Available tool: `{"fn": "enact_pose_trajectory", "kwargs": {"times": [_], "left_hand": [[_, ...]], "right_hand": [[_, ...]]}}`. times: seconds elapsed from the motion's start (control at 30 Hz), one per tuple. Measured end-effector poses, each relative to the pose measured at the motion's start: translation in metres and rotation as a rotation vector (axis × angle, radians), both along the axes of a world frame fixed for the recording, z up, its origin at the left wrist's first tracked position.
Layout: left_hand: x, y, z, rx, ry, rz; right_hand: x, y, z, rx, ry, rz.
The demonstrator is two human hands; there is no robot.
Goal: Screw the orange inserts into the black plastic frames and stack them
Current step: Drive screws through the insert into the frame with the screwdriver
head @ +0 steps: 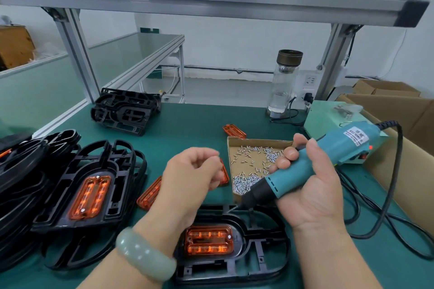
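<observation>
A black frame [265,239] lies at the near edge with an orange insert [209,239] seated in it; one screw shows at the insert's right end. My right hand [312,185] grips a teal electric screwdriver [312,164], its bit pointing down-left just above the frame's far rim. My left hand [192,176] hovers above the mat with fingers curled; the fingertips are blurred and no screw shows in them. At left is a stack of finished frames [70,195], its top insert [90,197] showing two screws. Loose inserts [150,195] lie on the mat.
A cardboard tray of screws [253,166] sits behind the screwdriver, with another insert [234,130] beyond it. Empty black frames [126,110] are piled at the back left. A water bottle [284,82], a teal power box [328,115], a black cord [387,206] and cardboard boxes [411,119] occupy the right.
</observation>
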State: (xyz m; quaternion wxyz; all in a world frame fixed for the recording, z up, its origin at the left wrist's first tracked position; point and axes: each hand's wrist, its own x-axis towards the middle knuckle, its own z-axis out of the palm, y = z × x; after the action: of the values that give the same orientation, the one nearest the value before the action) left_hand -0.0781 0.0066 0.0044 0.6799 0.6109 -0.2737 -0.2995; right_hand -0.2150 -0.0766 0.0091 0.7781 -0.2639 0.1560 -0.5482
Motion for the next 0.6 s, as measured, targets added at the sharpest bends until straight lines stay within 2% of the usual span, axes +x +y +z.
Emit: {"fn": "enact_pose_trajectory", "kwargs": {"times": [0.2, 0.4, 0.6], "left_hand": [[0.007, 0.051, -0.007, -0.124, 0.225, 0.038], [0.0, 0.061, -0.011, -0.161, 0.444, -0.005], [-0.006, 0.06, -0.01, -0.132, 0.459, -0.037]], "right_hand": [[0.002, 0.001, 0.0, 0.099, -0.134, -0.009], [0.007, 0.002, 0.0, 0.18, -0.205, -0.082], [0.011, 0.005, -0.002, 0.232, -0.24, -0.062]]}}
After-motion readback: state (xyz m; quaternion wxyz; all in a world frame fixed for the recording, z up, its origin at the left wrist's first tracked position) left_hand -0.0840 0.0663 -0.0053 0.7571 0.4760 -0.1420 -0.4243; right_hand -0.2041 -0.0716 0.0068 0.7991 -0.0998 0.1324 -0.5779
